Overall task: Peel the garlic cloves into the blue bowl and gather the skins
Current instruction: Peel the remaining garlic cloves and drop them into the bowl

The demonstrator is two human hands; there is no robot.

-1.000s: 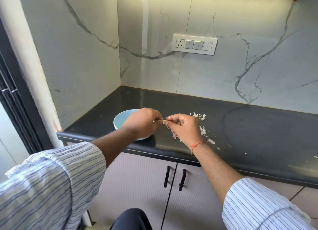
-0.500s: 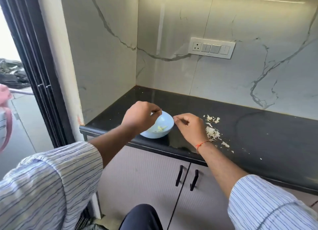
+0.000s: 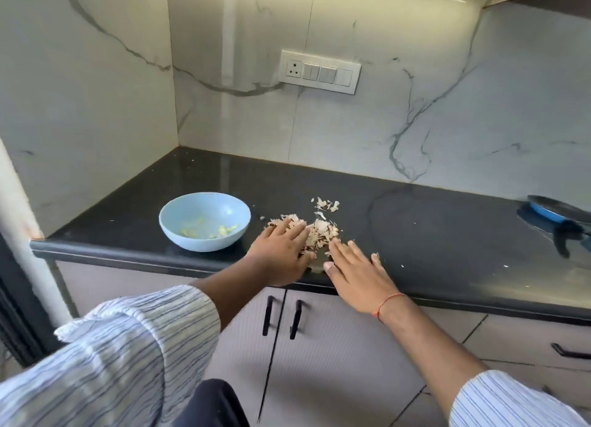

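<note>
Garlic skins point(image 3: 319, 234) lie heaped between flat, spread left hand point(image 3: 281, 254) and right hand point(image 3: 358, 276).

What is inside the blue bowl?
Pale yellow peeled garlic cloves lie at the bottom of the blue bowl. Nothing covers them, but they are too small to count. No skins show inside.

Blue bowl point(image 3: 204, 221), black counter point(image 3: 415, 234), striped sleeves point(image 3: 128, 346), seemingly yellowish cloves point(image 3: 224, 230).
</note>
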